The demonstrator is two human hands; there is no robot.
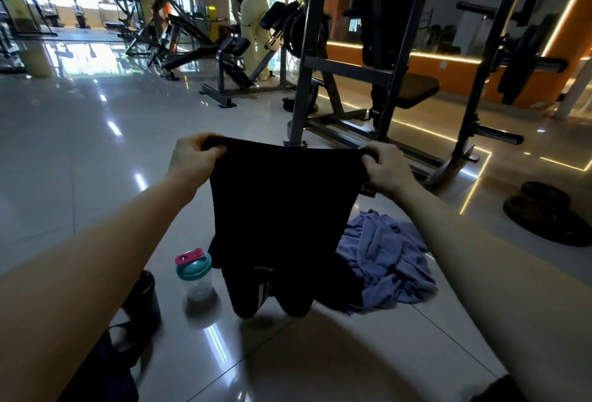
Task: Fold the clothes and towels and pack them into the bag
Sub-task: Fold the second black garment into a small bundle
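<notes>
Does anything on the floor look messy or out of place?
Only the blue cloth, crumpled in a heap on the tiles, unfolded. The shaker bottle stands upright; nothing looks spilled.

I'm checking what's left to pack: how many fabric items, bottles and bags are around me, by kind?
Fabric items: 2 (black shorts gripped by the left hand and right hand; blue cloth heap on the floor)
Bottles: 2 (clear shaker; dark bottle)
Bags: 1 (dark bag)
Total: 5
</notes>
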